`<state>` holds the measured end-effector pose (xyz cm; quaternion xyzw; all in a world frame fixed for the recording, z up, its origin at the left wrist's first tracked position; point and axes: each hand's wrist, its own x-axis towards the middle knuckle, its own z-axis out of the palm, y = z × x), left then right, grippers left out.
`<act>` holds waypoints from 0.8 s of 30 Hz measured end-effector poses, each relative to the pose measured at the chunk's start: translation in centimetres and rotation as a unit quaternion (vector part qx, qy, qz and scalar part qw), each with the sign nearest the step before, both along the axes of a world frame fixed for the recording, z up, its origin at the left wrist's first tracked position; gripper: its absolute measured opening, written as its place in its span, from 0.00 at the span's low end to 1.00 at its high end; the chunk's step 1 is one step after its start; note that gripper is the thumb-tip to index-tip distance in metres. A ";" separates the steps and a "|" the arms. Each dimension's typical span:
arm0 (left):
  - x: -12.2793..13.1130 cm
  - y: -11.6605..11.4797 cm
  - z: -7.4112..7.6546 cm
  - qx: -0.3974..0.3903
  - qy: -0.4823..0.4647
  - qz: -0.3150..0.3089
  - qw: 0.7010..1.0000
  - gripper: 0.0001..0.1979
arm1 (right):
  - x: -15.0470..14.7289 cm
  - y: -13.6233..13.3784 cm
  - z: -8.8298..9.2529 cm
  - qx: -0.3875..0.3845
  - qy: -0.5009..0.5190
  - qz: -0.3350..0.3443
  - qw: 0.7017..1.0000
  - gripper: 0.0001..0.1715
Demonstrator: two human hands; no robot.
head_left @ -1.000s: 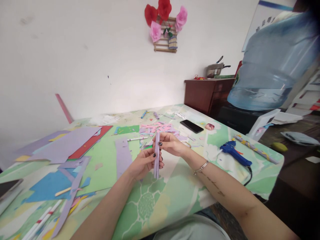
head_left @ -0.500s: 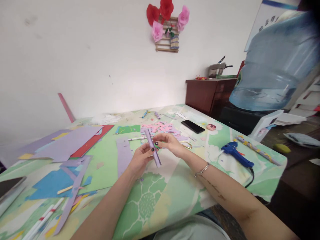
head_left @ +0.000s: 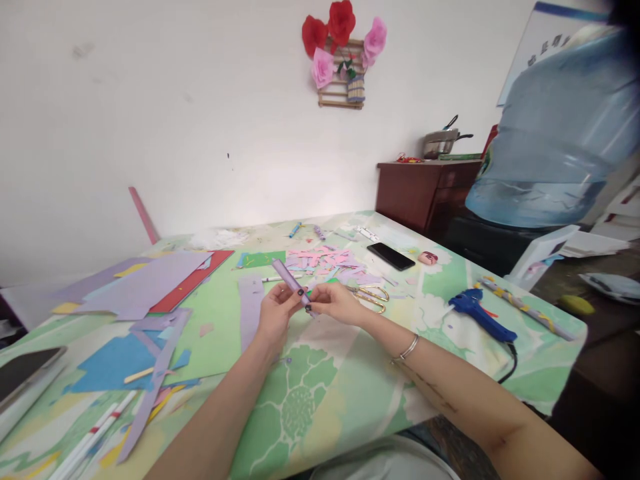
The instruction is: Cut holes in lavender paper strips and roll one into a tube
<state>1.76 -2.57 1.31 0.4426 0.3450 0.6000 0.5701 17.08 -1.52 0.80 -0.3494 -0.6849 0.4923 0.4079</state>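
Note:
A narrow folded or rolled strip of purple paper (head_left: 286, 273) slants between my hands above the middle of the table. My left hand (head_left: 278, 312) pinches it with thumb and fingers from the left. At its lower end, my right hand (head_left: 334, 303) has thumb and fingertips closed on the same strip. Gold-handled scissors (head_left: 375, 297) lie just beyond my right hand, partly hidden by it. Behind the strip, small pink paper scraps (head_left: 320, 259) are scattered, and a white pen (head_left: 270, 278) lies beside a flat purple sheet (head_left: 250, 310).
Coloured sheets (head_left: 150, 280), blue paper (head_left: 113, 360) and white sticks (head_left: 95, 433) cover the left side. On the right are a black phone (head_left: 391, 256), a blue glue gun (head_left: 480, 315) and a wrapped stick (head_left: 527, 308). A water bottle (head_left: 545, 147) stands beyond the table.
The purple strip has tilted further left at its top, and my right fingers have moved to its lower end. More of the scissors shows. The whole view has shifted slightly.

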 end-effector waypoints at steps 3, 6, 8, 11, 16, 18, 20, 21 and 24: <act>0.0 -0.1 0.1 -0.002 0.002 0.011 1.000 0.17 | 0.0 -0.3 0.1 0.069 -0.055 -0.015 0.996 0.08; 0.0 -0.1 0.1 -0.002 0.005 0.018 1.000 0.18 | 0.0 -0.6 0.3 0.116 -0.111 -0.031 0.987 0.05; 0.0 -0.1 0.0 -0.001 0.006 0.019 1.000 0.18 | 0.0 -0.7 0.5 0.134 -0.134 -0.040 0.981 0.05; 0.0 0.0 -0.2 0.003 0.009 0.019 1.000 0.17 | -0.1 -0.7 0.5 0.122 -0.125 -0.033 0.984 0.04; -0.2 0.2 0.2 0.017 0.018 0.035 0.999 0.16 | -0.5 -0.4 -0.1 0.020 -0.033 0.023 0.999 0.08; -0.4 0.3 0.5 0.023 0.015 0.047 0.999 0.17 | -0.6 -0.4 -0.3 -0.005 -0.014 0.041 0.999 0.11; -0.6 0.4 0.8 0.023 0.010 0.055 0.998 0.17 | -0.7 -0.5 -0.3 -0.023 -0.008 0.051 0.998 0.14; -0.7 0.5 1.0 0.022 0.009 0.055 0.998 0.17 | -0.7 -0.5 -0.3 -0.030 -0.006 0.057 0.998 0.15; -0.9 0.5 1.2 0.016 0.005 0.042 0.999 0.17 | -0.7 -0.6 -0.3 -0.035 -0.007 0.071 0.997 0.18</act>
